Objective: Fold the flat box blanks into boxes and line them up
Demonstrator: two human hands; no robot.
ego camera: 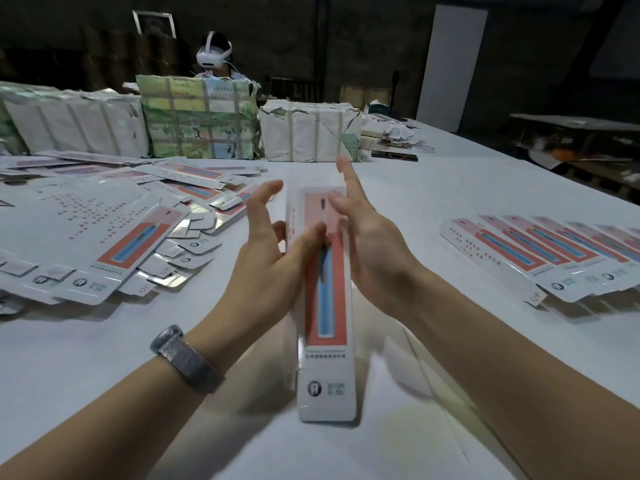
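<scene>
Box [325,306], one, long and narrow, white with a red panel and a blue brush picture: standing between both hands above the white table [433,188], near end almost resting on the tabletop, far end tilting away. Small print and round logo near the lower end too blurred to read.

Left hand [266,258]: pressing against the box's left side, thumb lying across the printed face, fingers mostly straight and spread; fingertips partly hiding behind the box edge. Metal-mesh watch band [187,360] sitting on that wrist.

Right hand [367,237]: lying flat against the box's right side, fingers extended and apart, index reaching past the far end; palm contact hidden, so clamping or merely touching cannot be told.

Flat blanks [104,233], loose heap: spreading over the table's left part, overlapping, running off the left edge.

Finished row [540,254]: lying at right, overlapping like shingles, cut off by the right edge; whether folded or flat hard to make out.

Wrapped bundles [201,119], paper-covered and taped: lining the far edge of the table.

Person wearing a white headset [212,57]: sitting behind the bundles, mostly hidden.

Background: dark, detail lost.
</scene>
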